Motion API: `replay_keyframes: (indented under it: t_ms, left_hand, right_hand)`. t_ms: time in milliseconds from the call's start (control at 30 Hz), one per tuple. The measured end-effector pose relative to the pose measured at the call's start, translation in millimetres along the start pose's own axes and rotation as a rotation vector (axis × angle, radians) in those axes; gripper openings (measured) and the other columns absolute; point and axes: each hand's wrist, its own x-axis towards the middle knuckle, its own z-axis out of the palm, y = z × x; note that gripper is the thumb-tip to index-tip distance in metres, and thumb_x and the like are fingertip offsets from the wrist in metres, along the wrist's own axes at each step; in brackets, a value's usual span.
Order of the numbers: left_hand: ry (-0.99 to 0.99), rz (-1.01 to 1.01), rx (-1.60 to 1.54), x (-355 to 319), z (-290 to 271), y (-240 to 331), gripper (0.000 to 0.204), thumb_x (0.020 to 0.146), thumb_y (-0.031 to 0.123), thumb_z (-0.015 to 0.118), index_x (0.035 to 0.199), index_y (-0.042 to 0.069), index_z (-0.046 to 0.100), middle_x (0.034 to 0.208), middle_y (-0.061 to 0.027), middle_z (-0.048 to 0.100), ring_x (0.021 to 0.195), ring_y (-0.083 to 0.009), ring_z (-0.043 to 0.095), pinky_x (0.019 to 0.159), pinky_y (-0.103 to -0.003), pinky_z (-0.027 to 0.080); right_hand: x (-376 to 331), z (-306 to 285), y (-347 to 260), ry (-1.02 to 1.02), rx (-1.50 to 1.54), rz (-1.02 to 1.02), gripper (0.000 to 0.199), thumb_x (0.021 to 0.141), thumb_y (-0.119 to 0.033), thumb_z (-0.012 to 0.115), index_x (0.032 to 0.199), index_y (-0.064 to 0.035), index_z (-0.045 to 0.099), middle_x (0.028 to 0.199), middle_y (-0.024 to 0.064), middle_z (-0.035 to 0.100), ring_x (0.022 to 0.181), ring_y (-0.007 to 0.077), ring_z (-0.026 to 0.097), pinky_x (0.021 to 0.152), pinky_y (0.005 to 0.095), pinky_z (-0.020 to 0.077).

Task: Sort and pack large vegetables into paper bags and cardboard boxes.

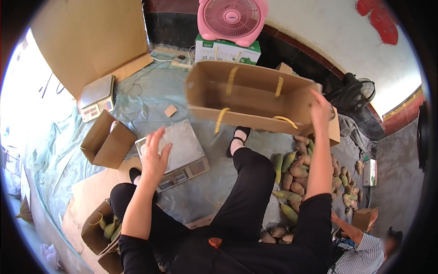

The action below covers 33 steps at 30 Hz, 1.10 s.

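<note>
My right hand point(321, 109) grips the right end of a long, open-topped cardboard box point(248, 114), which is raised in front of me and slightly blurred. Yellow rope handles point(232, 81) loop through both of its long sides, and I see nothing inside it. My left hand point(156, 157) is empty with its fingers apart, over a flat digital scale point(185, 146) between my legs. Whether that hand touches the scale's metal plate, I cannot tell. Left of the scale stands a smaller open carton point(109, 144).
Sweet potatoes and long green vegetables point(299, 171) lie heaped on my right. At the lower left, a carton point(93, 233) holds green vegetables. Farther off are a second scale point(97, 96), a pink fan point(232, 17) and a black fan point(360, 91). A person in stripes point(360, 255) sits lower right.
</note>
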Motion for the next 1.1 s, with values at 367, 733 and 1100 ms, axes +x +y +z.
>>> replay_keyframes:
  t_ms: [367, 733, 1100]
  left_hand:
    - [0.072, 0.267, 0.321, -2, -31, 14, 0.042, 0.074, 0.019, 0.067, 0.113, 0.006, 0.058, 0.110, -0.0071, 0.056, 0.116, -0.0283, 0.046, 0.106, -0.050, 0.025]
    - [-0.406, -0.007, 0.419, -15, -19, -8, 0.052, 0.076, 0.036, 0.067, 0.117, 0.006, 0.056, 0.110, -0.0111, 0.059, 0.107, -0.0289, 0.052, 0.101, -0.049, 0.030]
    - [-0.602, -0.170, 0.481, -14, -9, -17, 0.046, 0.070, 0.009, 0.070, 0.114, 0.005, 0.058, 0.107, -0.0141, 0.060, 0.103, -0.0316, 0.056, 0.088, -0.039, 0.043]
  right_hand:
    - [-60, 188, -122, -0.579, 0.177, -0.177, 0.040, 0.071, -0.008, 0.045, 0.101, -0.0183, 0.069, 0.098, 0.0161, 0.064, 0.092, 0.0338, 0.061, 0.082, 0.0413, 0.0475]
    - [-93, 222, -86, -0.810, 0.358, -0.128, 0.037, 0.081, -0.019, 0.059, 0.117, -0.0118, 0.059, 0.104, 0.0135, 0.063, 0.091, 0.0241, 0.061, 0.078, 0.0371, 0.0482]
    - [-123, 83, 108, -0.626, 0.304, 0.671, 0.037, 0.084, -0.022, 0.056, 0.117, -0.0062, 0.057, 0.097, 0.0059, 0.063, 0.074, 0.0163, 0.063, 0.054, 0.0287, 0.0469]
